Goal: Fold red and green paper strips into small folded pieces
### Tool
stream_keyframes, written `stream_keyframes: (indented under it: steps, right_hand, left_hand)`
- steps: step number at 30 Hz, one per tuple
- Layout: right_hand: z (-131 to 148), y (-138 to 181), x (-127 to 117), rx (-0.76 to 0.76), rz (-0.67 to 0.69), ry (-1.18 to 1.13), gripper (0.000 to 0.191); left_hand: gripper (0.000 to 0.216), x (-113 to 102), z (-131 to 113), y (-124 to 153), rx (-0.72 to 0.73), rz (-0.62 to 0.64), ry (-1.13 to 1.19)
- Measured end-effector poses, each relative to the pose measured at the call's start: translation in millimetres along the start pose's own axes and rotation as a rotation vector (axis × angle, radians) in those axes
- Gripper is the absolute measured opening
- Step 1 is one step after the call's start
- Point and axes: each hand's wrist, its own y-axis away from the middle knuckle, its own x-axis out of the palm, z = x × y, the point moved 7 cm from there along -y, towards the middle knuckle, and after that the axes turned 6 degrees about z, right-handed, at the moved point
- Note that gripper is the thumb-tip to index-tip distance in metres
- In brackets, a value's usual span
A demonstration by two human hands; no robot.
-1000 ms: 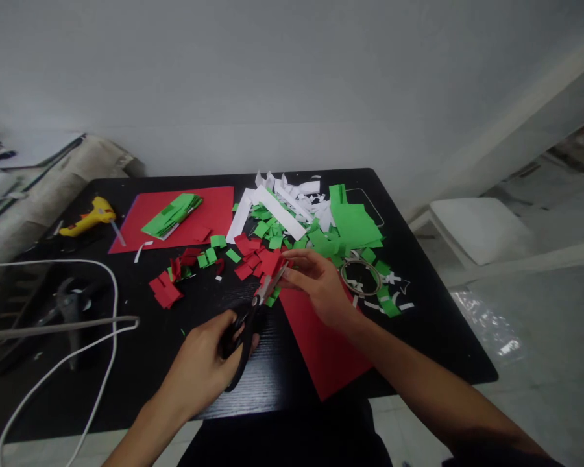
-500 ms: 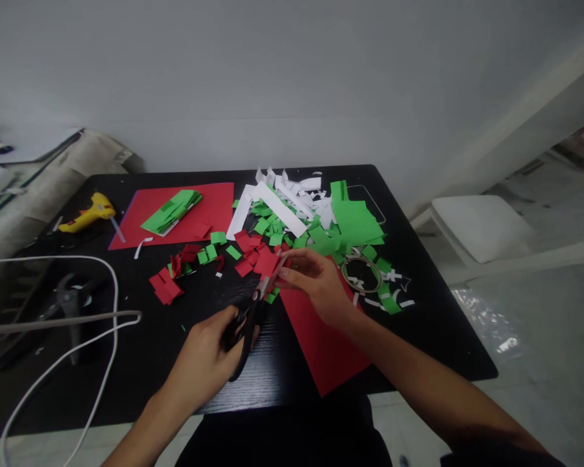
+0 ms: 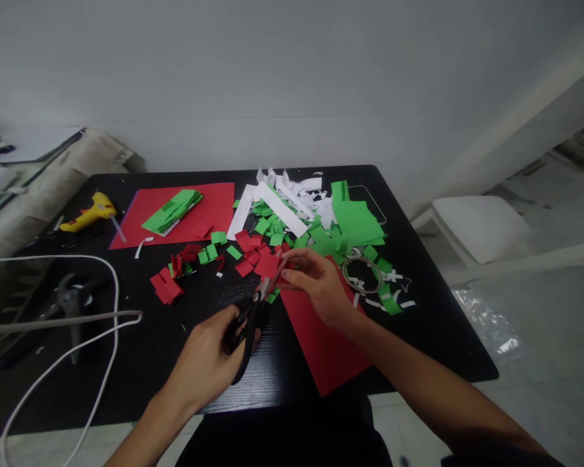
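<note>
My left hand (image 3: 209, 353) is closed round the black handles of a pair of scissors (image 3: 256, 297). The blades point up and right, across a piece of red paper (image 3: 267, 264). Thumb and fingers of my right hand (image 3: 318, 282) pinch that red piece at its right edge, close to the blade tips. A large red sheet (image 3: 324, 344) lies under my right hand and forearm. Small red paper pieces (image 3: 246, 243) are scattered just beyond the scissors. How far the blades have cut into the paper is hard to make out.
White paper strips (image 3: 282, 207) and green scraps (image 3: 357, 220) are heaped at the back. A round ring (image 3: 363, 275) sits at right. Folded green paper (image 3: 172, 211) rests on another red sheet (image 3: 217, 198). A yellow glue gun (image 3: 95, 211), pliers (image 3: 71, 305) and a white cable (image 3: 114, 292) are at left.
The scissor handles in my left hand have shifted slightly. My right hand keeps its pinch on the red paper in nearly the same place.
</note>
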Motion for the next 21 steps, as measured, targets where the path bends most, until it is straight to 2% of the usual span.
stream_keyframes:
  steps: [7, 21]
  right_hand:
    - [-2.0, -1.4, 0.9, 0.006, 0.042, -0.065, 0.020]
    - [0.4, -2.1, -1.4, -0.017, 0.009, 0.017, 0.025]
  left_hand:
    - [0.038, 1.3, -2.3, 0.2, -0.019, 0.035, 0.056]
    - [0.033, 1.5, -4.4, 2.2, 0.005, 0.035, 0.006]
